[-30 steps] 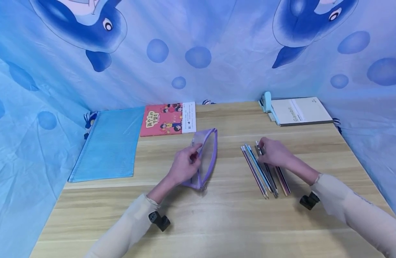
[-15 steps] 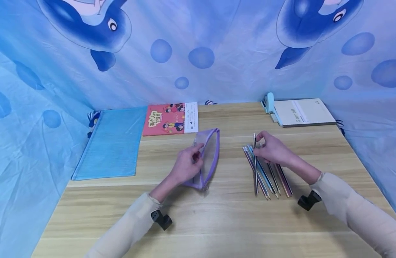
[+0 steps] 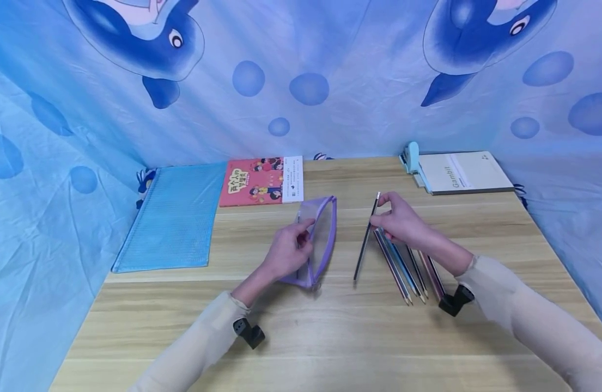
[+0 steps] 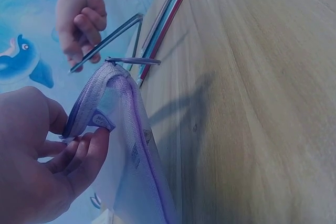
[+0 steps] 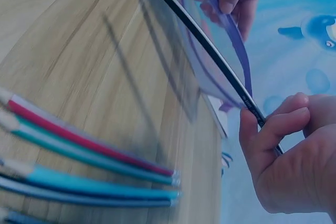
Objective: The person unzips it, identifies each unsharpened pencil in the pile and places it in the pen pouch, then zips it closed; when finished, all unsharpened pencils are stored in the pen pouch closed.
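Between thumb and fingers, my left hand (image 3: 287, 250) pinches one edge of a see-through pencil pouch (image 4: 128, 145) with purple trim. The pouch's zipped mouth gapes toward the right in the head view. My right hand (image 3: 401, 220) pinches a dark pencil (image 3: 366, 239) near its upper end, tilted, its lower end toward the pouch. In the right wrist view this pencil (image 5: 210, 51) shows dark and pale stripes, and it stands apart from the pouch mouth. Several other pencils (image 3: 396, 267) lie side by side on the table, beneath and beside my right hand.
A blue mesh folder (image 3: 168, 218) lies at the table's left, with a red book (image 3: 254, 182) beside it. At the back right are a light blue stapler-like tool (image 3: 414, 163) and a grey notebook (image 3: 464, 173). A patterned blue curtain (image 3: 359, 81) hangs behind the wooden table (image 3: 330, 343).
My right hand has picked the dark pencil out of the row and carried it left, toward the pouch. My left hand still holds the pouch in about the same place.
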Demonstrator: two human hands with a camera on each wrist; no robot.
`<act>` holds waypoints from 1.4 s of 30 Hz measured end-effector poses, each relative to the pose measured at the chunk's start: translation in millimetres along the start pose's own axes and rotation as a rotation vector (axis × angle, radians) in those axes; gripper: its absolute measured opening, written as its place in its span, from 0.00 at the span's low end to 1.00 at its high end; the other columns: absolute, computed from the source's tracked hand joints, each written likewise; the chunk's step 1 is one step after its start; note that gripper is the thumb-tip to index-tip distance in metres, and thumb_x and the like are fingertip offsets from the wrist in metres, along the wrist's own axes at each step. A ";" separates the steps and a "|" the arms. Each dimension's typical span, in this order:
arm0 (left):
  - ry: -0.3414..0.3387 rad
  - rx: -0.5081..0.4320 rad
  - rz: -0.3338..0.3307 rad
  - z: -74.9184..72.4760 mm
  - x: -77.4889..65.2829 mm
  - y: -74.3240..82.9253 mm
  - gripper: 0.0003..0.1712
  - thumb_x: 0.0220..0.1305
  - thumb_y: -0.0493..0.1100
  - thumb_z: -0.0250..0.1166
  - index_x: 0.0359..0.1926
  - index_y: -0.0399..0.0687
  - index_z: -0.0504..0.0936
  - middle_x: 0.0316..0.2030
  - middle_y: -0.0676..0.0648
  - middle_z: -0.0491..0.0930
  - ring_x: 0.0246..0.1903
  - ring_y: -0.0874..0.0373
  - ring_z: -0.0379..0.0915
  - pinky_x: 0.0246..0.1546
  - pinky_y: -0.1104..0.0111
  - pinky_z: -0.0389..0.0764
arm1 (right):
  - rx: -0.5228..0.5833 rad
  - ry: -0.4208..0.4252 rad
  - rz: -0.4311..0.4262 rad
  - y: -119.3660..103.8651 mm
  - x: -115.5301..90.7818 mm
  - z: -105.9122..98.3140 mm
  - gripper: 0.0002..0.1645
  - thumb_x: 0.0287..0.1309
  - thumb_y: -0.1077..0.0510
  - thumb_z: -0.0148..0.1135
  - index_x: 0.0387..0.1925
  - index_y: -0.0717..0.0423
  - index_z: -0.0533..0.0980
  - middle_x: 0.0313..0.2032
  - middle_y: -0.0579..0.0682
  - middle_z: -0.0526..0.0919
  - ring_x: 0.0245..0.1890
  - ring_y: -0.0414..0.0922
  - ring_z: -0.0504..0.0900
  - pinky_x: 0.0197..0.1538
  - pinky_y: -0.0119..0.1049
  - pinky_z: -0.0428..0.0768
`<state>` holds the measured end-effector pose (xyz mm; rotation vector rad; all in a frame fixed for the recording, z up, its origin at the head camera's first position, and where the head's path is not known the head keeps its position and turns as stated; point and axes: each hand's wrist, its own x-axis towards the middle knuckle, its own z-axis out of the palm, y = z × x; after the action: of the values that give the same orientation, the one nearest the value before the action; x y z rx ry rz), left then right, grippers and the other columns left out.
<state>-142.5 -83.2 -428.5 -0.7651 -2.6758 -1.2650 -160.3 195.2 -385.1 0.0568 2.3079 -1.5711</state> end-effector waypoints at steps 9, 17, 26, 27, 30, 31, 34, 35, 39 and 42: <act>-0.010 -0.003 -0.010 -0.1 -0.2 2.2 0.30 0.53 0.26 0.63 0.61 0.27 0.75 0.31 0.44 0.80 0.30 0.56 0.76 0.32 0.70 0.81 | 0.103 -0.010 -0.039 -12.2 7.3 21.7 0.27 0.60 0.67 0.55 0.57 0.61 0.55 0.33 0.57 0.86 0.13 0.39 0.68 0.17 0.29 0.68; 0.015 0.001 0.015 -0.1 0.4 2.2 0.29 0.53 0.26 0.63 0.59 0.26 0.76 0.31 0.44 0.80 0.30 0.55 0.76 0.32 0.69 0.81 | 0.198 -0.003 -0.075 -16.8 16.5 41.8 0.27 0.60 0.68 0.56 0.57 0.61 0.55 0.30 0.55 0.86 0.12 0.38 0.67 0.15 0.29 0.66; 0.078 -0.024 0.043 -1.6 1.8 4.7 0.29 0.52 0.26 0.63 0.59 0.25 0.77 0.30 0.42 0.80 0.29 0.54 0.77 0.31 0.69 0.82 | 0.205 -0.023 -0.063 -21.5 18.9 66.2 0.28 0.60 0.69 0.59 0.57 0.62 0.57 0.29 0.56 0.85 0.12 0.39 0.68 0.14 0.28 0.67; 0.089 -0.030 0.044 -1.7 1.9 5.3 0.29 0.52 0.25 0.63 0.58 0.25 0.77 0.30 0.42 0.80 0.29 0.53 0.77 0.31 0.69 0.82 | 0.205 -0.025 -0.062 -22.1 18.9 67.9 0.28 0.60 0.69 0.59 0.57 0.62 0.58 0.29 0.57 0.85 0.12 0.39 0.68 0.14 0.28 0.67; 0.114 -0.050 0.045 -1.3 2.8 7.3 0.29 0.51 0.25 0.63 0.58 0.25 0.78 0.30 0.41 0.81 0.28 0.52 0.78 0.31 0.68 0.83 | 0.199 -0.022 -0.062 -24.1 18.1 70.5 0.28 0.59 0.70 0.59 0.58 0.63 0.58 0.30 0.58 0.85 0.12 0.39 0.68 0.14 0.29 0.67; 0.118 -0.053 0.044 -0.9 2.9 7.8 0.29 0.51 0.24 0.63 0.58 0.26 0.78 0.30 0.41 0.81 0.28 0.52 0.78 0.31 0.68 0.83 | 0.194 -0.020 -0.063 -24.8 18.0 71.0 0.28 0.59 0.70 0.59 0.58 0.63 0.58 0.30 0.59 0.85 0.12 0.40 0.68 0.14 0.29 0.67; 0.117 -0.059 0.050 0.3 3.6 8.2 0.28 0.50 0.24 0.63 0.57 0.25 0.78 0.30 0.41 0.81 0.28 0.52 0.79 0.31 0.69 0.83 | 0.167 -0.011 -0.065 -25.8 18.1 71.5 0.29 0.59 0.70 0.59 0.58 0.64 0.59 0.31 0.59 0.86 0.11 0.40 0.69 0.13 0.30 0.67; 0.112 -0.061 0.049 0.7 3.9 8.4 0.28 0.51 0.23 0.63 0.57 0.25 0.78 0.30 0.41 0.81 0.29 0.52 0.79 0.32 0.69 0.83 | 0.152 -0.007 -0.064 -26.0 18.1 71.6 0.29 0.59 0.70 0.59 0.58 0.64 0.59 0.31 0.58 0.86 0.11 0.40 0.69 0.13 0.30 0.68; 0.102 -0.082 0.029 0.6 4.5 9.5 0.29 0.52 0.23 0.63 0.59 0.24 0.76 0.31 0.41 0.81 0.30 0.52 0.79 0.33 0.70 0.83 | 0.106 -0.020 -0.066 -27.5 18.5 72.5 0.30 0.59 0.70 0.59 0.60 0.66 0.60 0.32 0.59 0.86 0.11 0.41 0.72 0.13 0.31 0.70; 0.111 -0.094 0.011 -0.3 4.6 10.6 0.29 0.52 0.23 0.63 0.59 0.25 0.76 0.32 0.40 0.82 0.30 0.51 0.79 0.33 0.69 0.83 | 0.091 -0.060 -0.072 -28.6 18.9 72.7 0.30 0.60 0.69 0.58 0.63 0.68 0.62 0.36 0.63 0.86 0.13 0.42 0.76 0.14 0.30 0.71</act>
<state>-141.6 -75.9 -419.6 -0.6979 -2.5380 -1.3957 -165.5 115.0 -389.0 -0.0510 2.2145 -1.6896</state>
